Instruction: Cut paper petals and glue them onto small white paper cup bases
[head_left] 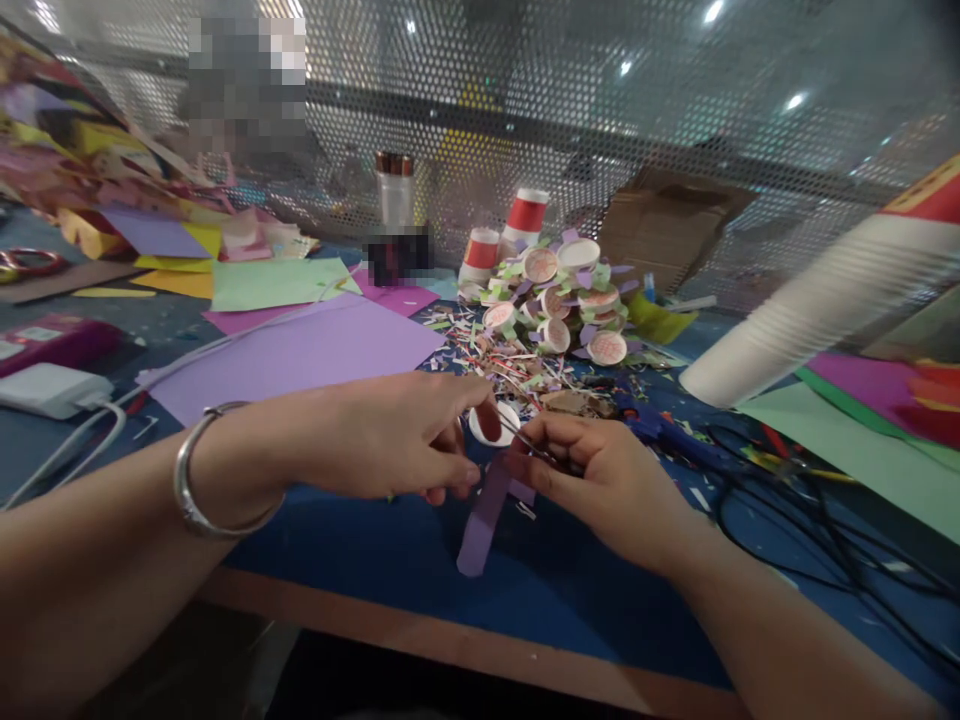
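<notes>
My right hand is closed around slim metal tweezers, which point up and to the left. A curled purple paper strip hangs below its fingertips, its lower end near the blue tabletop. My left hand, with a silver bangle at the wrist, reaches in from the left. Its index finger is bent near the tweezer tips, the thumb is apart from it, and nothing shows between them. Behind the fingertips lies a small white round piece, partly hidden by the left index finger. A second bit of purple paper sits beside the strip.
Behind my hands are paper scraps and a heap of decorated cup pieces. A blue glue gun and black cables lie right, below stacked paper cups. Purple sheets and a white adapter lie left.
</notes>
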